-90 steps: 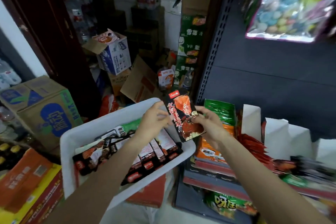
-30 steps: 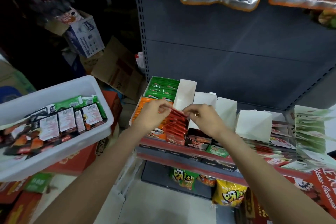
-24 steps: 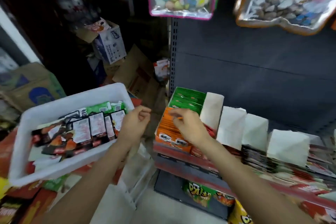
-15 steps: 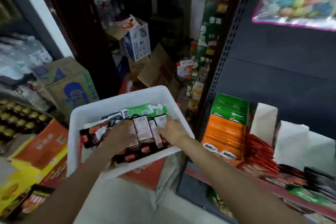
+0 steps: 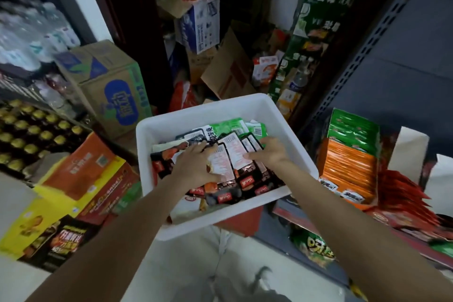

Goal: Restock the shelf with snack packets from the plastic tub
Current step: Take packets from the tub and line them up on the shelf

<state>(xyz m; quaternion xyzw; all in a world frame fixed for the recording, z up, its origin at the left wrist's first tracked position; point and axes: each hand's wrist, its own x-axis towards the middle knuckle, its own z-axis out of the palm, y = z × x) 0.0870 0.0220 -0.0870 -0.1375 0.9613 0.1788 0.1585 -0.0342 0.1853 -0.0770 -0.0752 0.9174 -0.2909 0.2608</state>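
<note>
While both arms reach down from the lower edge, the dark grey shelving unit (image 5: 402,61) with its perforated upright fills the right side, its red-edged shelf (image 5: 343,222) carrying upright rows of orange packets (image 5: 348,169), green packets (image 5: 353,130) and red packets (image 5: 402,186), with white card dividers (image 5: 407,152) behind. Left of it a white plastic tub (image 5: 245,108) sits on a red carton (image 5: 242,222), full of black snack packets (image 5: 247,179) lying label-side up, white barcode stickers showing, and green ones at the far wall; their print is too blurred to read. The left hand (image 5: 196,167) lies on the pile with fingers spread, thumb over a packet's edge. The right hand (image 5: 269,152) rests beside it, thumb pressed on a white label, fingers curled over the packets; whether either has pinched one I cannot tell. Around the tub stand a brown carton with a blue oval logo (image 5: 110,88), an orange and yellow box (image 5: 73,179), shrink-wrapped bottles (image 5: 29,37) and a pale tiled floor (image 5: 220,265).
</note>
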